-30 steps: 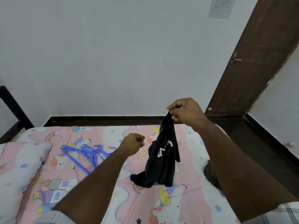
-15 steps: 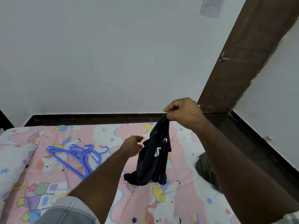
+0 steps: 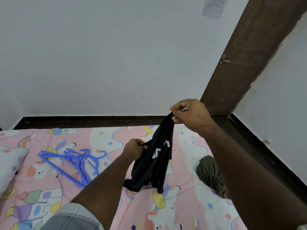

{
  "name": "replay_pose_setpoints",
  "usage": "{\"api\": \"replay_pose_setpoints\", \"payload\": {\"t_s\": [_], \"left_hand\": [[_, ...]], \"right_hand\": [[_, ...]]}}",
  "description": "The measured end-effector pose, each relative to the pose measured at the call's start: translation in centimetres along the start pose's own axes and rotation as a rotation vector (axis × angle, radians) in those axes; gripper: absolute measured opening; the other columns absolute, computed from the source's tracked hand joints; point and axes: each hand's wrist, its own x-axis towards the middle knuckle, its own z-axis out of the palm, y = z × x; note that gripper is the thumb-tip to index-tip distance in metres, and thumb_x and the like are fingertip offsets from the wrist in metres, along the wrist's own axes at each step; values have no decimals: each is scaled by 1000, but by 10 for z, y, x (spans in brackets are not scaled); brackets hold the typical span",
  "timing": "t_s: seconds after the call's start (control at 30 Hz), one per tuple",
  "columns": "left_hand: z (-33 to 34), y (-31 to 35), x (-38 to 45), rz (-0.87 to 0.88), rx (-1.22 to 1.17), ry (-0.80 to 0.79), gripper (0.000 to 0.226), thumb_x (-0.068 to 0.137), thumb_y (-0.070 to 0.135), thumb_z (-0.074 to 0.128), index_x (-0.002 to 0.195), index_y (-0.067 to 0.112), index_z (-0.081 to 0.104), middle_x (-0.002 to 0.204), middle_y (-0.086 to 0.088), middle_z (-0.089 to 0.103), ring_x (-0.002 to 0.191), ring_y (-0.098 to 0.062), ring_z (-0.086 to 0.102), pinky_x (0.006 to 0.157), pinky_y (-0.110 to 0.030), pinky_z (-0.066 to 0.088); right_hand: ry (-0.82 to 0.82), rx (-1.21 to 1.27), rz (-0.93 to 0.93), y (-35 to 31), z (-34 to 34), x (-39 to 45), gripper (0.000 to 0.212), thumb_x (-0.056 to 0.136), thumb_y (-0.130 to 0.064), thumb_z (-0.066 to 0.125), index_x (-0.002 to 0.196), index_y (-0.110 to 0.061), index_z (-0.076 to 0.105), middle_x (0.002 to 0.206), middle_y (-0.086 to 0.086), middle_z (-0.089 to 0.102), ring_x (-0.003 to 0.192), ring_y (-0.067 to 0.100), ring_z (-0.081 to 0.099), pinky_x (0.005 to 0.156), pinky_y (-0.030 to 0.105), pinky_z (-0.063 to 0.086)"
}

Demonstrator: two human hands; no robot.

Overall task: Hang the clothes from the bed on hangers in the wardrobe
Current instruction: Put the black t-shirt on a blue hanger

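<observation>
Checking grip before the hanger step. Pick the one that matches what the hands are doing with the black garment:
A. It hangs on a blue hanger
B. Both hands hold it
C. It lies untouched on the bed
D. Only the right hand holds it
B: the right hand pinches the top of the black garment while the left hand grips its side edge.

Bed (image 3: 106, 140): covered by a pink sheet printed with unicorns, rainbows, stars, moons and clouds; fills the lower half of the frame. Dark floor strip along its far edge, below the white wall.

Lying directly on the sheet:
- Blue plastic hangers (image 3: 74, 163), a loose overlapping pile, left of centre, hooks toward the upper right.
- Pillow (image 3: 10, 165) in matching print, far left edge, partly cut off by the frame.
- Olive-green garment (image 3: 211, 175), crumpled, lower right, partly hidden behind a forearm.
- Black garment (image 3: 152, 170) with white lettering, centre; only its lower end touching the sheet, the rest lifted clear.
</observation>
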Motion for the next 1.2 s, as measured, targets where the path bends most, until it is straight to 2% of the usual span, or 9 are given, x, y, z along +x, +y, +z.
{"api": "replay_pose_setpoints", "payload": {"t_s": [0.17,0.33,0.57,0.63,0.77,0.9,1.03,1.13,1.2], "left_hand": [[-55,16,5,64,-83,178,10,86,10,72,82,18,74,72,6,67,80,-28,65,80,-30,48],[-74,51,-10,222,23,182,11,90,14,69,87,25,71,84,8,71,81,-10,64,75,-21,46],[-84,84,-34,320,-27,194,15,94,12,61,87,25,66,89,5,73,89,-17,69,83,-34,53],[-91,94,-42,347,-101,152,17,95,8,58,89,22,67,87,2,74,82,-15,69,79,-37,54],[-102,114,-64,331,-234,0,15,101,5,52,98,14,64,84,3,71,71,-7,64,65,-27,53],[-107,122,-75,293,-223,-110,13,104,7,48,104,11,61,82,3,70,71,-7,63,69,-25,54],[-110,126,-84,292,-188,-212,13,105,7,46,102,12,58,84,0,71,70,-7,63,66,-19,52],[-113,127,-87,283,-184,-247,14,105,8,46,101,14,58,93,-7,70,70,-8,62,60,-16,48],[-116,126,-88,274,-206,-254,16,106,9,46,100,16,59,100,-12,69,74,-11,61,59,-17,46]], "right_hand": [[55,-292,13,28,-15,7,18,78,-2,65,84,-13,77,72,-11,69,58,2,61,50,8,40],[-77,-329,31,60,16,6,19,80,-9,71,97,-12,79,98,-1,76,85,11,66,67,14,44],[-238,-188,49,76,72,-4,30,85,-16,73,115,-12,74,114,1,72,95,12,63,79,19,47],[-262,-165,60,84,79,-7,32,87,-18,73,118,-13,73,116,0,72,101,13,64,85,21,46],[-248,-80,65,92,84,-9,38,88,-21,73,125,-16,68,118,-1,70,104,13,64,85,21,44],[-283,68,-30,78,83,-5,48,87,-13,73,134,-22,63,125,-8,66,107,10,63,87,19,45],[-378,87,-156,66,85,-2,54,86,-2,71,134,-23,62,124,-17,61,105,-8,55,89,11,41],[-461,49,-150,72,91,-1,52,83,-1,73,131,-19,63,128,-9,64,120,10,56,102,26,42],[-497,-9,-125,81,98,-2,49,83,-3,73,130,-17,63,127,-5,65,117,11,57,99,25,41]]}}
